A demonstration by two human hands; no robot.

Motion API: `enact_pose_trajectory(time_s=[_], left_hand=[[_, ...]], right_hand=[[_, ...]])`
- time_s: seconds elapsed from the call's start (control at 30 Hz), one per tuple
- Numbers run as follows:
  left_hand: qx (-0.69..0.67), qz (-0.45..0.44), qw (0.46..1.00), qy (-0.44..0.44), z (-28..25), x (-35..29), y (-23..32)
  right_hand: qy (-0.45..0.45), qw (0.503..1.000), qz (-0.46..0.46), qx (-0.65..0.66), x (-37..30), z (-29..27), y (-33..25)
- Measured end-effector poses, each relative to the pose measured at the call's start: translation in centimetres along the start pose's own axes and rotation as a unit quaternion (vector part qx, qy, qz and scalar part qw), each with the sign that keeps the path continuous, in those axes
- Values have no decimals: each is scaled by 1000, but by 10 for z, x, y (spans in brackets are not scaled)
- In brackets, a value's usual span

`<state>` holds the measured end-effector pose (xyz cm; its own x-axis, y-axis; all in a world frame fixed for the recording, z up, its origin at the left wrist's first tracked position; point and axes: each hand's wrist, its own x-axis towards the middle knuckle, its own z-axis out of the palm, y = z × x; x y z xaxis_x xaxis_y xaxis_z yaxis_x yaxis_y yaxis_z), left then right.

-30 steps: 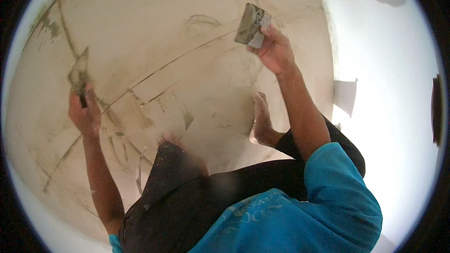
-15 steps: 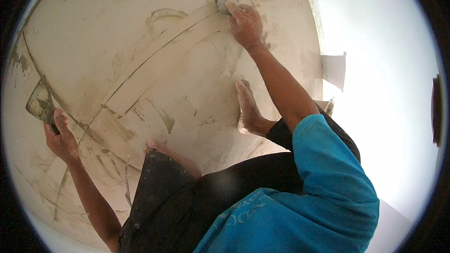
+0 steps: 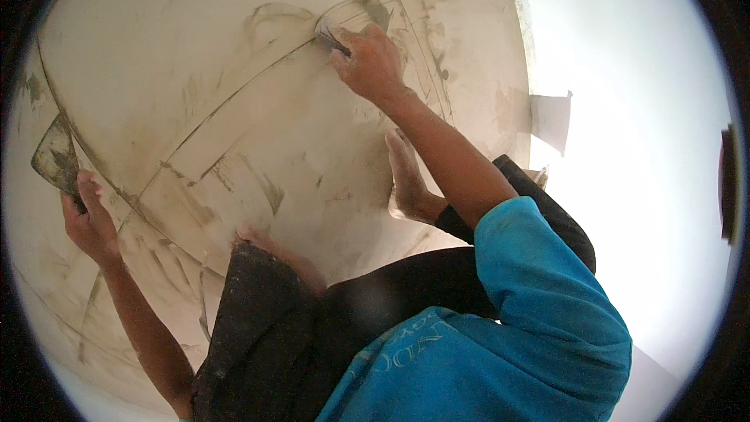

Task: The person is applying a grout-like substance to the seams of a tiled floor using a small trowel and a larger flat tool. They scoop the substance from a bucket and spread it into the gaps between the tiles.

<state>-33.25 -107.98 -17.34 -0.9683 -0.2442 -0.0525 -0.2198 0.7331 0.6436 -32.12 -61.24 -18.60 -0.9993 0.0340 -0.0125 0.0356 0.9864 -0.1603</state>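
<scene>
My left hand (image 3: 91, 219) is closed round the dark handle of a wide putty knife (image 3: 56, 155); its blade is smeared with grey paste and points away from me at the far left. Farther out, near the top middle, my right hand (image 3: 373, 65) grips a small scraper (image 3: 326, 31). The scraper's pale blade meets the beige floor (image 3: 180, 47) at a dark, curving joint line. Just beyond my right fingers lies a dark grey smear of paste (image 3: 378, 11). Most of the scraper's handle is hidden by my fingers.
Dark joint lines and dried grey smears cross the floor. My bare foot (image 3: 406, 180) rests near the middle, the other beside my black trouser leg (image 3: 262, 281). A bright white surface (image 3: 641, 187) borders the floor on the right, with a grey shape (image 3: 551, 119) beside the edge.
My right hand has moved left and a little nearer with the scraper, uncovering the dark paste smear and more joint lines. The left hand has shifted slightly left, still holding the putty knife.
</scene>
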Motion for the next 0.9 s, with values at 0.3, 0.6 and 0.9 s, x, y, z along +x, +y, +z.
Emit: enact_pose_trajectory(time_s=[0.3,0.6,0.9], left_hand=[[-40,-23,999,22,8,1,-11],[-23,-39,999,17,4,3,-6],[10,-40,999,28,-1,3,-9]], right_hand=[[-46,991,-124,6,-14,-17,53],[27,995,85,-33,41,-6,63],[55,984,-163,50,1,2,8]])
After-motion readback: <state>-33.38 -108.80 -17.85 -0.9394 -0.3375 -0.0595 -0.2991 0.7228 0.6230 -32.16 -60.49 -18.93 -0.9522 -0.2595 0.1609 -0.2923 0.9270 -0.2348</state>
